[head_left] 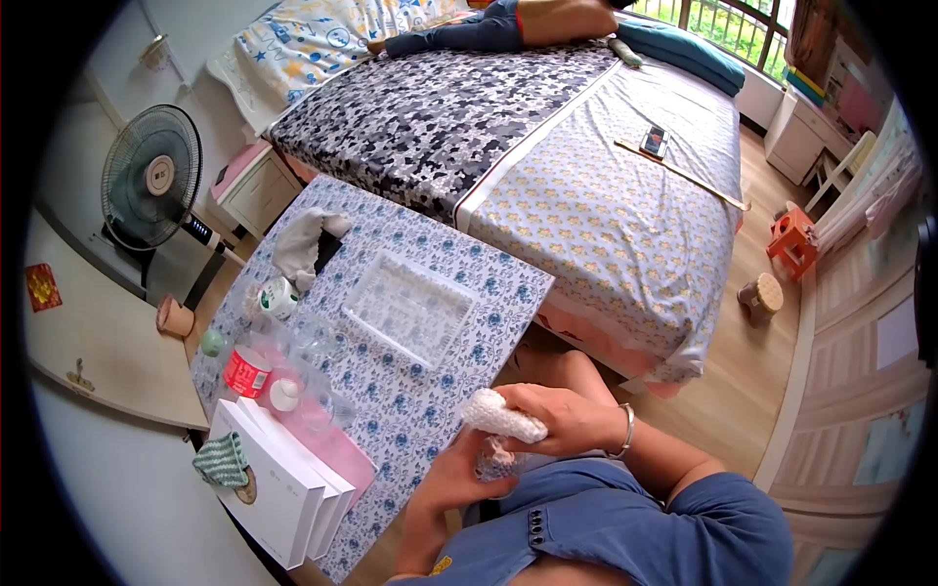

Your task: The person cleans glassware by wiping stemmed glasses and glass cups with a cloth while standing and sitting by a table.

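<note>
Near the table's front edge, my right hand (562,418), with a bracelet at its wrist, has its fingers wrapped round a white fluffy knitted piece (503,415). Just below it my left hand (454,476) curls round a clear plastic container (496,461). The white piece is over the container's top and seems to touch it. What lies inside the container is too small to tell. A clear rectangular tray (410,311) rests on the flower-patterned table (391,223) beyond my hands.
Left on the table are a white cloth (305,244), a red-labelled bottle (246,371), clear plastic containers and white boxes (274,483) with a green striped knitted piece (223,459). A fan (156,176) stands at left. A person (498,26) lies on the bed (606,215).
</note>
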`<move>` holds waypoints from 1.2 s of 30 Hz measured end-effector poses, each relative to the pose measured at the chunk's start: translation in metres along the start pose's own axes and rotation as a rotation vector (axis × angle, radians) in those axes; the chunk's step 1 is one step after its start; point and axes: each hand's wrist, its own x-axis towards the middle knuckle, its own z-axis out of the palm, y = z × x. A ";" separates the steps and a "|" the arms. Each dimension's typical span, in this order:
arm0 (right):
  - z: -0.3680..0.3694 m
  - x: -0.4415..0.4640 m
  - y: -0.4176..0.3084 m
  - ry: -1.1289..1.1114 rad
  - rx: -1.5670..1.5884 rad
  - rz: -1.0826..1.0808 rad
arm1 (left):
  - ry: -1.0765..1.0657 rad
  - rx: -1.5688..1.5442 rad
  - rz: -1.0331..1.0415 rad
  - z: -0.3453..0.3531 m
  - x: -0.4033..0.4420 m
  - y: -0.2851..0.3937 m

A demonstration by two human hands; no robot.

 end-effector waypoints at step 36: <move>0.021 -0.010 0.024 0.129 0.834 0.486 | 0.243 -0.109 0.122 0.006 0.003 -0.014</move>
